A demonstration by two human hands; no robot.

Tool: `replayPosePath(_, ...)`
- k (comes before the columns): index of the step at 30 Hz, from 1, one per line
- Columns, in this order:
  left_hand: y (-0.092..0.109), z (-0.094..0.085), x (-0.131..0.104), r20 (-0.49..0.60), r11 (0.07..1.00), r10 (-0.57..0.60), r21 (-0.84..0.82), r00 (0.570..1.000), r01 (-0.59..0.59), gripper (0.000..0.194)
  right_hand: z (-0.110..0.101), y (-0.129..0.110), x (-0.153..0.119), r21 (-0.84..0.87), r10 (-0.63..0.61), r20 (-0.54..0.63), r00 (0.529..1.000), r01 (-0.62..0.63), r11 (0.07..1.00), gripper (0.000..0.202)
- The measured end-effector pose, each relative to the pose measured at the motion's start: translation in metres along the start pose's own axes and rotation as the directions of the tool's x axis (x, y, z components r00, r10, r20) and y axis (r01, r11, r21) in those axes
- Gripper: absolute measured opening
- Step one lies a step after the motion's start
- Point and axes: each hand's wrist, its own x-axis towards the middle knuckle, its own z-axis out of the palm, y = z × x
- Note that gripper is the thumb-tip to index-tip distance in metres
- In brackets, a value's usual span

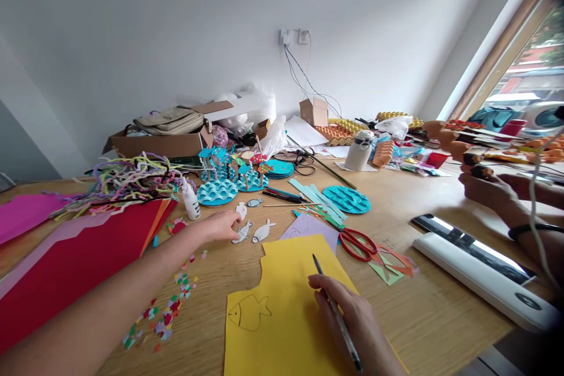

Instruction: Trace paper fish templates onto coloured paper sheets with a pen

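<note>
head view: the person's left hand (pixel 220 226) reaches across the surface (pixel 207 305) to a small group of paper fish (pixel 263 231), its fingers curled inward right beside the nearest ones; whether that grip is pinching one, one cannot tell. the right hand (pixel 356 317) has its grip closed around a pen (pixel 337 312), which slants over the yellow sheet (pixel 286 282) with one end pointing away from the person. the sheet lies flat on the surface, just nearer the person than the paper fish, its left edge stepped, and a fish drawing (pixel 249 312) in dark outline sits at its lower left. a lilac sheet (pixel 328 232) lies partly under its far edge. beside it, to the right, rest red-handled scissors (pixel 359 244). a glue bottle (pixel 191 202) stands beyond the left forearm. at far right, another person's hand (pixel 493 194) holds a brown carton piece (pixel 458 155).
</note>
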Motion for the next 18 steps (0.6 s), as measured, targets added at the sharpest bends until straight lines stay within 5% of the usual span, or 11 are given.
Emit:
replayPosePath(9, 0.025, -0.004, 0.003, 0.058, 0.995, -0.027, 0.093, 0.998, 0.022, 0.029, -0.002, 0.0, -0.002, 0.007, 0.025, 0.054, 0.998, -0.026, 1.0, 0.028)
replayPosePath(18, 0.024, -0.001, 0.003, 0.03, 0.995, -0.052, 0.086, 0.998, 0.05, 0.03, -0.001, -0.002, -0.002, 0.035, 0.045, 0.032, 0.998, -0.046, 0.998, 0.028)
